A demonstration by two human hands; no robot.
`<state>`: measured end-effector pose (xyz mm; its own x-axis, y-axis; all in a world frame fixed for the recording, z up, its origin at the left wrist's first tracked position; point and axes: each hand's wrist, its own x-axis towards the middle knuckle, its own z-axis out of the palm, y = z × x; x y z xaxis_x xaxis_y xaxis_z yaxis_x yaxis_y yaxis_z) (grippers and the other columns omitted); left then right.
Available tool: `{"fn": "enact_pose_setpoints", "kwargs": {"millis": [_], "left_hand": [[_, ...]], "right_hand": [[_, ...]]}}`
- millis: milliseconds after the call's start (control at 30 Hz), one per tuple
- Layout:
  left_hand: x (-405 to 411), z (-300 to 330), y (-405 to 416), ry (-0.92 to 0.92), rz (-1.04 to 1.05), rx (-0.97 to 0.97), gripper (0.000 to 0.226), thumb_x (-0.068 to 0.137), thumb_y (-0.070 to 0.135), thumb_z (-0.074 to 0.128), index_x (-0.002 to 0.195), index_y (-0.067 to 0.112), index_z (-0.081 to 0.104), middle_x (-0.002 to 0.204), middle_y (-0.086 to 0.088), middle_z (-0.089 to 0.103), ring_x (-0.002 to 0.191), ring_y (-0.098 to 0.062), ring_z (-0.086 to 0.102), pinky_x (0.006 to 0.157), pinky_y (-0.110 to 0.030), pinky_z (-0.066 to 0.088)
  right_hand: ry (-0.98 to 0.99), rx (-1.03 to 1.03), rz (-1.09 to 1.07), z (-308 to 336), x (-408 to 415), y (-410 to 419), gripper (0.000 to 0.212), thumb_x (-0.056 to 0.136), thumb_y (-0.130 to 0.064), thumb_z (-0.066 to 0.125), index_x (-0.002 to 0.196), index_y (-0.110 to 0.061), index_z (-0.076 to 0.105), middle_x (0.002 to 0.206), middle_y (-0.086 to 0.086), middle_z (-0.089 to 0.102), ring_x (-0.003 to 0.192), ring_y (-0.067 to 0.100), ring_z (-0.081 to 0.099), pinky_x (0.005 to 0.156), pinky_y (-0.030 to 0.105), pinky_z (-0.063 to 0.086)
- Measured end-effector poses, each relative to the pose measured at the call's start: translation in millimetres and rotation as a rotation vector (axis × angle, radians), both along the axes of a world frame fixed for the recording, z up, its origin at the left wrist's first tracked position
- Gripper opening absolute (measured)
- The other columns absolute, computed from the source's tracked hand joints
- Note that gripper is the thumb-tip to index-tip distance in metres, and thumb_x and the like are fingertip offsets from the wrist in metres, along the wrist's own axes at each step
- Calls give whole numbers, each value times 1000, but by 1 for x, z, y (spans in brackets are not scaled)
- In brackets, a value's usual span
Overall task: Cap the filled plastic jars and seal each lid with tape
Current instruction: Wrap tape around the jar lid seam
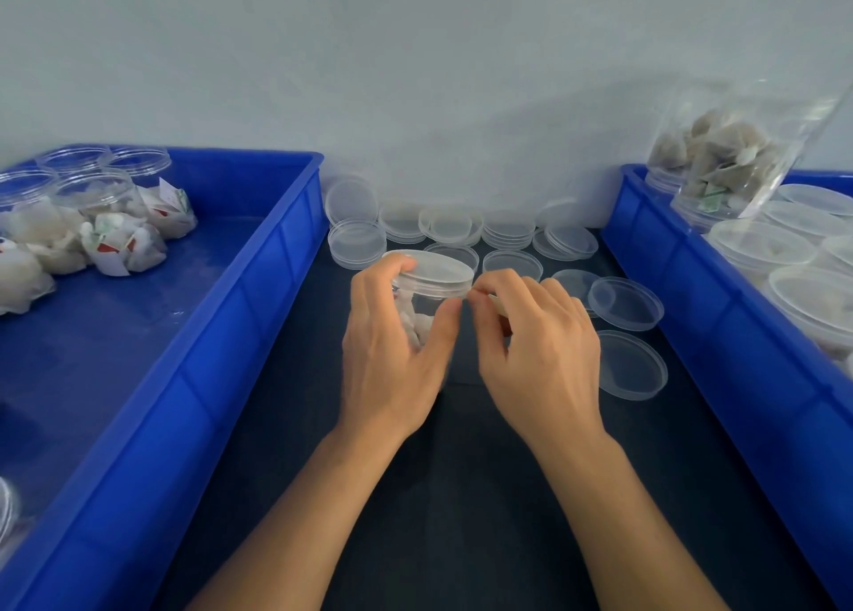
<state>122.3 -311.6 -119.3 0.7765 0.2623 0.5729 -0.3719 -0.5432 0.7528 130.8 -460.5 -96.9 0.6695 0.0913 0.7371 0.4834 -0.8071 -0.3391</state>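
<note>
Head view: my left hand (392, 333) grips the capped jar (427, 303) steady while my right hand (531, 333) pinches tape (496, 301) against its lid (434, 271).

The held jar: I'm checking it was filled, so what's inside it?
Inside the jar, whitish sachets show through the clear wall. The left hand covers much of it, so how full it is cannot be seen.
</note>
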Motion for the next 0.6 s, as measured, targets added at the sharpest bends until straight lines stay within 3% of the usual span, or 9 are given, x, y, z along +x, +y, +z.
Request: {"fn": "enact_pose_setpoints", "kwargs": {"millis": [333, 500, 600], "left_hand": [[4, -3, 6, -6, -4, -88, 42, 98, 57, 58, 132, 40, 41, 127, 2, 65, 112, -19, 67, 91, -46, 56], [3, 1, 5, 1, -14, -88, 33, 96, 56, 57, 123, 50, 39, 119, 6, 67, 102, -18, 70, 82, -47, 59], [2, 2, 4, 7, -21, -88, 34, 96, 56, 57, 124, 46, 41, 117, 6, 67, 100, -20, 70, 82, -48, 58]], "right_hand": [[-18, -71, 14, 5, -3, 1, 22, 107, -27, 51, 97, -17, 68, 74, -5, 58, 69, 24, 45, 67, 47, 41], [-3, -94, -14, 9, -4, -1, 20, 107, -27, 53, 99, -15, 67, 79, -4, 60, 73, 24, 48, 71, 44, 40], [31, -86, -41, 11, -4, -1, 17, 107, -27, 53, 102, -15, 64, 85, -4, 62, 77, 22, 48, 74, 40, 38]]}}
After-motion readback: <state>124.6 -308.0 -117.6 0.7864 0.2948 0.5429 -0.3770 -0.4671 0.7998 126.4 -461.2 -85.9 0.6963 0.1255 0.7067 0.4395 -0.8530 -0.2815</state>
